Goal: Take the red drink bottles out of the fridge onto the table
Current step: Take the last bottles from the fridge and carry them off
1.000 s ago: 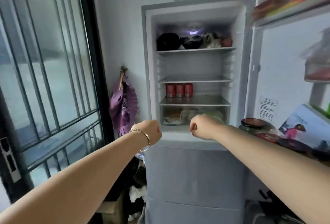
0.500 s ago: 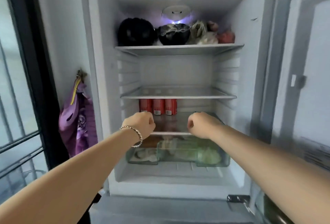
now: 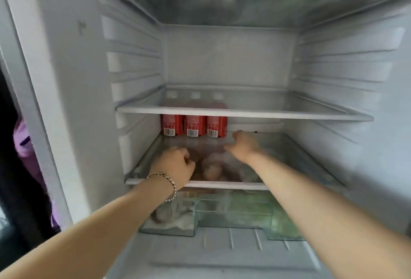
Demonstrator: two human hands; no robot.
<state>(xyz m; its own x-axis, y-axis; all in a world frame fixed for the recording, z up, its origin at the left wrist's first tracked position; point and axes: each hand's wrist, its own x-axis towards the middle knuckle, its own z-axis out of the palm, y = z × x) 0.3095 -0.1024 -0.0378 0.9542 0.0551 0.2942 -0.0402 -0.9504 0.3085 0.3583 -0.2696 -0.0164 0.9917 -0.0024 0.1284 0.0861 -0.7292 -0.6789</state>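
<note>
3 red drink bottles (image 3: 195, 125) stand in a row, back left of the fridge (image 3: 77, 100) lower glass shelf (image 3: 222, 184); your 2 hands are over it, left hand (image 3: 175, 163) fisted on nothing near the front edge, right hand (image 3: 243, 145) fingers loose, just beside the rightmost bottle (image 3: 216, 125), not touching.

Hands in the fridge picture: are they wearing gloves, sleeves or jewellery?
No gloves on the left hand or right hand, and no sleeves show. The left wrist wears a thin, gold-coloured chain bracelet; the right wrist is bare.
</note>
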